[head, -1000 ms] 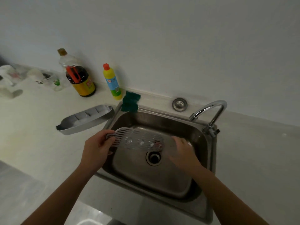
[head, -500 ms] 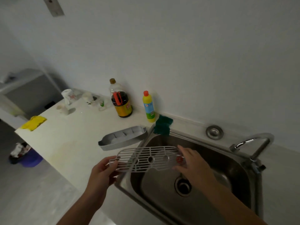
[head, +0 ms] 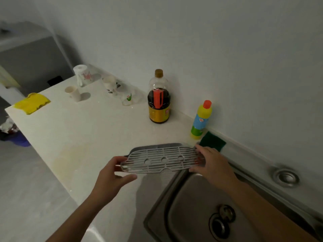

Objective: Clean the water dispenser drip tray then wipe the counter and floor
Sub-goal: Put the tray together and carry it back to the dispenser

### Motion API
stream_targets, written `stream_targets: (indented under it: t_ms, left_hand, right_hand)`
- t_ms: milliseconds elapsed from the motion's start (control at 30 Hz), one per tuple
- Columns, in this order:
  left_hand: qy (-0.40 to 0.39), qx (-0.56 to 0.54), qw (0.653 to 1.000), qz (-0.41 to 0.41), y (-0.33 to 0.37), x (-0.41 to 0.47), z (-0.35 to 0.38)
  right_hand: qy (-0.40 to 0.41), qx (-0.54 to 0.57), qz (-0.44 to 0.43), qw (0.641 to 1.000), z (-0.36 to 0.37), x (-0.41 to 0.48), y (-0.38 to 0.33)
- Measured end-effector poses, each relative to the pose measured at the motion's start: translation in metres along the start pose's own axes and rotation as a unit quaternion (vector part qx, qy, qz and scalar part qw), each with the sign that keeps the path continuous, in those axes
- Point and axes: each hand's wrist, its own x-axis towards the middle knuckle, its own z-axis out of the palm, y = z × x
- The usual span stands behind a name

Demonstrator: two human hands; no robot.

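The white slotted drip tray grate [head: 162, 160] is held level just above the grey drip tray base [head: 157, 146], which lies on the pale counter [head: 83, 137] left of the sink. My left hand [head: 113, 173] grips the grate's left end, thumb below and fingers on top. My right hand [head: 211, 165] holds the grate's right end with curled fingers. Most of the base is hidden under the grate; only its far rim shows.
A green scouring sponge [head: 212, 141] lies on the steel sink's [head: 174, 206] back corner. A yellow detergent bottle [head: 201, 119] and a dark sauce bottle [head: 159, 100] stand by the wall. Cups [head: 72, 93] and a yellow cloth [head: 32, 103] sit at the counter's far end.
Both hands carried the grate from over the sink basin leftwards to above the tray base on the counter. The view swung left, bringing the counter's far end into sight.
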Motion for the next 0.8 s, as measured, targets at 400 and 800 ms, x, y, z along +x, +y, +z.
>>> stream_targets:
  t_ms: [400,800]
  left_hand:
    - [0.042,0.212,0.975,0.045,-0.072,0.077,0.02]
    - [0.04,0.193,0.979,0.053,-0.078,0.077,0.017]
  right_hand:
    - [-0.083,0.036,0.042,0.995,0.067,0.089,0.024]
    - [-0.116,0.151,0.08,0.978,0.073,0.077,0.023]
